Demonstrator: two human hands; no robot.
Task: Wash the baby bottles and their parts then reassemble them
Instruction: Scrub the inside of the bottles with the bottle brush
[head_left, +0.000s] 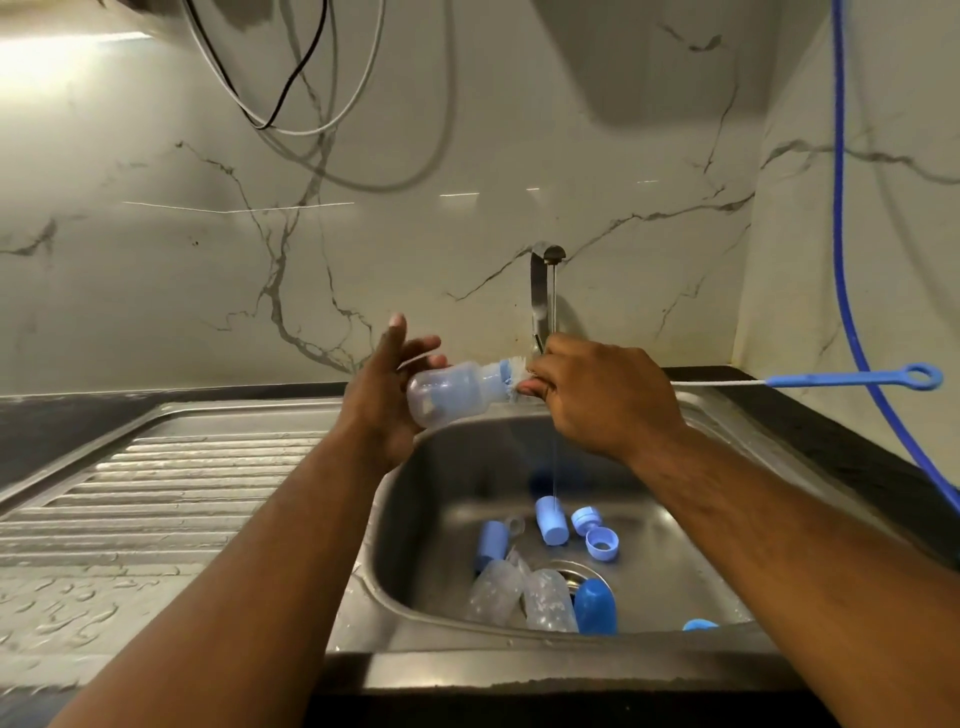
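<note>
A clear baby bottle (452, 392) lies sideways above the sink, its base against the palm of my left hand (382, 395), whose fingers point up and out. My right hand (597, 397) grips a bottle brush at its bristles (514, 376), which sit in the bottle's mouth. The brush's wire and blue ring handle (852, 378) stick out to the right. In the sink basin (675, 561) lie two more clear bottles (519, 592), blue caps (550, 519), a blue collar ring (602, 543) and a dark blue cover (595, 605).
A thin stream of water runs from the tap (543, 291) at the marble wall. A wet ribbed drainboard (171, 488) lies on the left. A blue hose (844, 260) hangs down on the right, and cables (291, 93) dangle above.
</note>
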